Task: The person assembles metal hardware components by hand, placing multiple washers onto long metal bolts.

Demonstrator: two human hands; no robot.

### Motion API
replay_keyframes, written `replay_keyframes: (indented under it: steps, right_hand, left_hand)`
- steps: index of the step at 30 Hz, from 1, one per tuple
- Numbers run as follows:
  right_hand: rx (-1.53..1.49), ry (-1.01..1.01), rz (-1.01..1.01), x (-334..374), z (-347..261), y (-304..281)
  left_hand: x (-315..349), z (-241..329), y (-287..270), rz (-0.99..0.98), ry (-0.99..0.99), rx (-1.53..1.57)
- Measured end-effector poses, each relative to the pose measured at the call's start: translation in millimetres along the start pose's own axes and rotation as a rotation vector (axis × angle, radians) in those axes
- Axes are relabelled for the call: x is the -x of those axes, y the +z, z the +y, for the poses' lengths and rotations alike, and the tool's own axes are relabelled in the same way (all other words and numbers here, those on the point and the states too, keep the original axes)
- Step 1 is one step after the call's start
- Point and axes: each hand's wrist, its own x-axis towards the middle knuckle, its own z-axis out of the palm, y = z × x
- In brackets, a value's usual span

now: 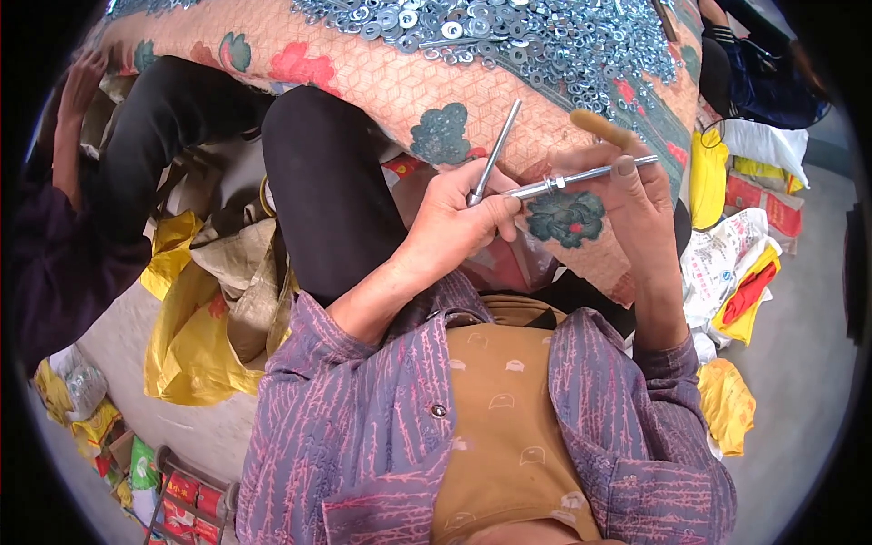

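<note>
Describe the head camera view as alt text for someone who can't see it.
A person's left hand holds two metal rods; one, carrying a nut, extends to the right hand, which wears a tan finger cover. Beyond, loose metal washers lie heaped on a floral cloth.

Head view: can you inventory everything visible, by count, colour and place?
Washers: uncountable pile, silver, top centre
Patterned cloth: one, peach with green-red flowers, beneath washers
Plain rod: one, silver, centre, pointing upward
Rod with nut: one, silver, spanning both hands
Finger cover: one, tan, right of centre
Beige sack: one, left floor
Bags: several, yellow/white/red, both sides
Other people: two, dark clothes, left edge, upper right
Jacket: one, purple-pink, lower centre
Shirt: one, brown, inside jacket
Left hand: one, bare, holding both rods
Right hand: one, thumb across nutted rod
</note>
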Motion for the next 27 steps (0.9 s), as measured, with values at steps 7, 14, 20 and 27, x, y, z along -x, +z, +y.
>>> replay_keyframes:
  steps: [7, 14, 20, 27]
  right_hand:
    - [0.029, 0.087, 0.009, 2.0, 1.9, 1.2]
    - [0.007, 0.181, -0.156, 3.2, -0.2, -0.5]
    - [-0.071, 0.216, -0.099, 3.3, -0.4, 12.0]
    - [0.009, 0.326, 0.072, 3.3, 14.8, 34.5]
  left_hand:
    - [0.0, 7.0, 1.5, -0.061, -0.056, 0.048]
    - [0.1, 0.5, -6.7, 0.017, -0.041, 0.149]
    - [2.5, 10.1, -15.6, 0.045, -0.077, 0.26]
    - [10.1, -1.7, -0.2, 0.212, 0.621, -0.846]
